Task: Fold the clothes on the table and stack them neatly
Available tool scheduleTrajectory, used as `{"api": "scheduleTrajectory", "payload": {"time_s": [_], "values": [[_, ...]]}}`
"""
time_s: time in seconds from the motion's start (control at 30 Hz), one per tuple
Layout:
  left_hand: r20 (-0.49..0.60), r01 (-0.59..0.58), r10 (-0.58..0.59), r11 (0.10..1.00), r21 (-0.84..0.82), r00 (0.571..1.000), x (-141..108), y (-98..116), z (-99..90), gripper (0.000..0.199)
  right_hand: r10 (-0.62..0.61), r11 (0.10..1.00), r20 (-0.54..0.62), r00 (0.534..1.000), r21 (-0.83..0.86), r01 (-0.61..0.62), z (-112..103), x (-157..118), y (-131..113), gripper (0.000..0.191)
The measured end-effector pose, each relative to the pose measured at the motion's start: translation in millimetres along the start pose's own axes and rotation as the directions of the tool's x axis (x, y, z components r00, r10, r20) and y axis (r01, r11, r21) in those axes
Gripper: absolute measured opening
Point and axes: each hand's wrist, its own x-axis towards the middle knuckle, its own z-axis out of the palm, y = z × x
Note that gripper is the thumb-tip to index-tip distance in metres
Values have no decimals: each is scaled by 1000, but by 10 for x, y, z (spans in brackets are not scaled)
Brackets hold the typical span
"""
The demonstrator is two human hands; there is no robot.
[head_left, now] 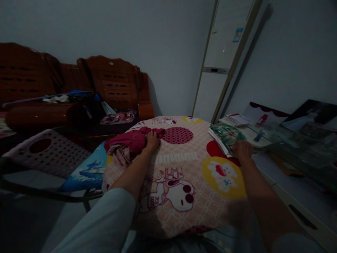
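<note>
A crumpled magenta garment [131, 140] lies at the left side of the table, with a paler patterned part [122, 154] bunched under its front. My left hand [152, 142] is on the right end of this garment, fingers curled into the cloth. At the table's right edge rests a flat folded stack, with a green plaid garment [228, 135] on top and white layers below. My right hand [242, 150] is closed at the near right corner of that stack; its fingertips are partly hidden.
A patterned cloth [181, 165] covers the table. To the left stand a woven-back chair [63, 151] and a wooden sofa [113, 82] with things on it. On the right, a glass-topped cabinet [295, 147] holds papers [235, 119] and small items. A tall white air conditioner [214, 70] stands behind.
</note>
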Motion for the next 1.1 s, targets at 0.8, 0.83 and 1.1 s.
{"api": "scheduleTrajectory", "payload": {"time_s": [0.8,0.83,1.1], "values": [[139,-263,345,873,-411,928,-543,825,72,29,95,854,34,995,511,-99,217,-563,-809,32],[147,-261,345,875,-408,927,-542,830,72,29,102,864,25,994,494,-101,243,-600,-806,33],[129,-260,333,882,-393,934,-583,862,50,28,131,957,169,977,235,-169,200,-624,-799,27]]}}
